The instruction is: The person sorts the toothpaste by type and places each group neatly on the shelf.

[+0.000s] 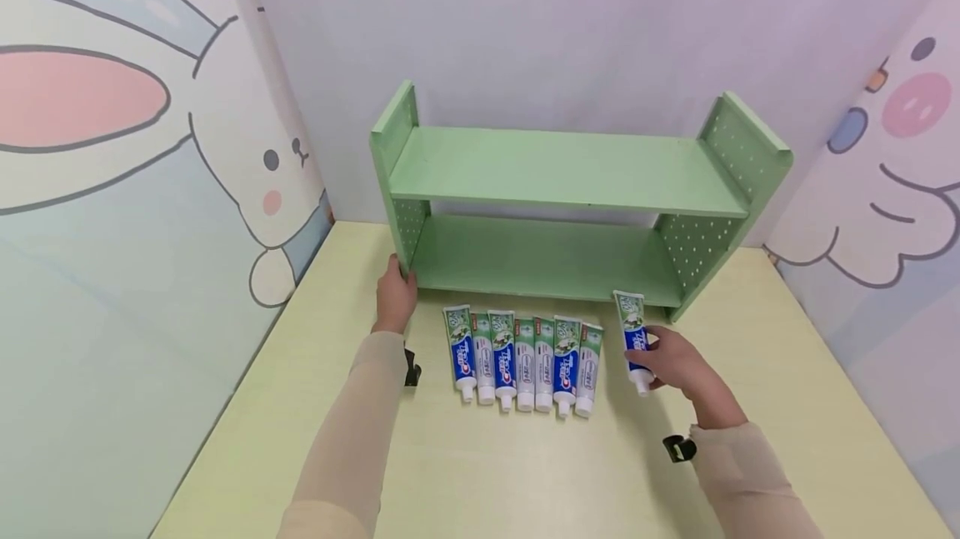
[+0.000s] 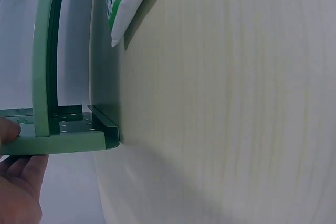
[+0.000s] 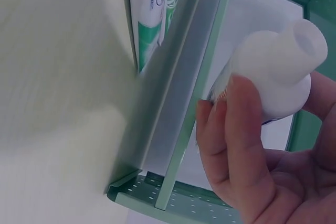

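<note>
One pale desk (image 1: pixel 487 472) is carrying one green two-tier shelf (image 1: pixel 562 172). You are gripping its left side panel with your left hand (image 1: pixel 395 296). Seven toothpaste tubes (image 1: pixel 522 351) are lying side by side before it. An eighth tube (image 1: pixel 632 339), just right of them, is sitting in your right hand (image 1: pixel 675 360), fingers (image 3: pixel 226 145) curled around it.

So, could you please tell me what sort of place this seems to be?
Probably a staged tabletop booth, not a real shop: cartoon rabbit panels wall in a pale table, which holds a green shelf and a row of toothpaste tubes.
</note>
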Tool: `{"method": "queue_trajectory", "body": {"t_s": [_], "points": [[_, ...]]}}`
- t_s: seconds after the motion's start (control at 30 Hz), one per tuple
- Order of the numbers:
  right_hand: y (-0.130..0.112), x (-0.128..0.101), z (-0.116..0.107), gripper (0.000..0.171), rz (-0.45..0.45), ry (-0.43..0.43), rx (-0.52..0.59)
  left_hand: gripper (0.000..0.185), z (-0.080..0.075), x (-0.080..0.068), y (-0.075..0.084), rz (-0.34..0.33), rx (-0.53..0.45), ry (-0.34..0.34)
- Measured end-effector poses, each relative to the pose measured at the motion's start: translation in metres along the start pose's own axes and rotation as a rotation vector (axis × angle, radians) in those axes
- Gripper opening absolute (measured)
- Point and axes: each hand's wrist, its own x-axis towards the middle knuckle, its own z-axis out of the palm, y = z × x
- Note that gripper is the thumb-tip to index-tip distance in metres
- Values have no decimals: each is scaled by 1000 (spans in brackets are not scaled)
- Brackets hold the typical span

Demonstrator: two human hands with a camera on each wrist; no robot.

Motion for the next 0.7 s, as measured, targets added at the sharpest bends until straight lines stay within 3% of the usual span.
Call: {"method": "queue_trajectory", "body": {"t_s": [0.7], "points": [[-12,18,-19,56,-59,20,-24,35,-2,-1,3,14,-4,8]]}}
